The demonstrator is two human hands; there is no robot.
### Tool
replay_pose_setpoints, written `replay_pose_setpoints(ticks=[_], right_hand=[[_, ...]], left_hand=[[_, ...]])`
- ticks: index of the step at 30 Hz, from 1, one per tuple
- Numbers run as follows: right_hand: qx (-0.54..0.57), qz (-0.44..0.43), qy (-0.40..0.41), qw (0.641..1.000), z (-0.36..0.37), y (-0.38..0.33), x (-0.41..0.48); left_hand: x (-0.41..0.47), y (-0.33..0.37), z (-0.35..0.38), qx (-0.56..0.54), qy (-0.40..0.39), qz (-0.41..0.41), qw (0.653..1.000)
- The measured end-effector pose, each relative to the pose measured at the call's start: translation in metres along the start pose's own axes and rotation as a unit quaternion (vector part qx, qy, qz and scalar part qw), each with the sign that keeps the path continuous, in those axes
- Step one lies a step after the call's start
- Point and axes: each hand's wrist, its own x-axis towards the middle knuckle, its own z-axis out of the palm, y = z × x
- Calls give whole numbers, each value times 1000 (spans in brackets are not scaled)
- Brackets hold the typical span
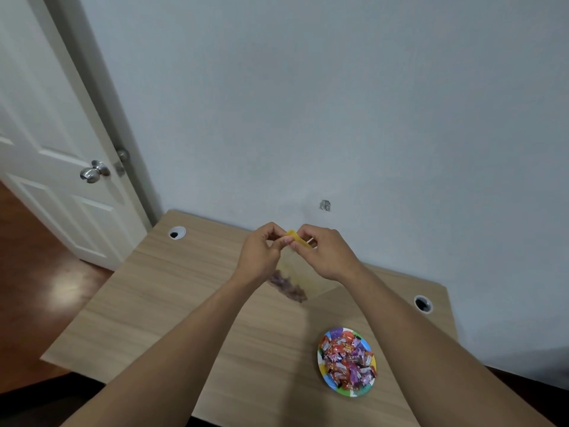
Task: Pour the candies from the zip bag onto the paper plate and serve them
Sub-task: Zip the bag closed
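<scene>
I hold a clear zip bag (300, 275) with a yellow top strip up above the wooden table (172, 291). My left hand (261, 252) and my right hand (326, 254) both pinch the yellow strip from either side. A few purple candies (288, 288) sit blurred in the bag's lower corner. A colourful paper plate (323, 369) lies on the table near my right forearm, heaped with several wrapped red and purple candies (348, 360).
Two round cable holes are set in the table, one at the back left (177, 233) and one at the right (423, 303). A grey wall runs behind the table. A white door with a metal knob (94, 171) stands at the left.
</scene>
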Motion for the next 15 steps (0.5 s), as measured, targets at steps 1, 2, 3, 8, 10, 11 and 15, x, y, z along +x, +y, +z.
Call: replay_pose_setpoints(ticks=[1, 2, 3, 8, 10, 11, 15], right_hand=[[-3, 1, 0, 1000, 2, 0, 1], [-6, 4, -1, 1000, 5, -1, 2], [-9, 6, -1, 1000, 7, -1, 2], [-6, 9, 6, 1000, 13, -3, 6], [-11, 5, 8, 1000, 14, -1, 8], [-18, 2, 7, 1000, 15, 0, 9], [-38, 2, -3, 999, 15, 6, 10]], left_hand=[[-1, 0, 1, 21, 8, 3, 1000], [-2, 0, 2, 36, 17, 4, 999], [-3, 1, 3, 44, 26, 0, 999], [5, -1, 3, 39, 64, -74, 994], [10, -3, 2, 31, 73, -98, 992], [12, -4, 1, 27, 78, -107, 991], [21, -6, -7, 15, 101, -134, 986]])
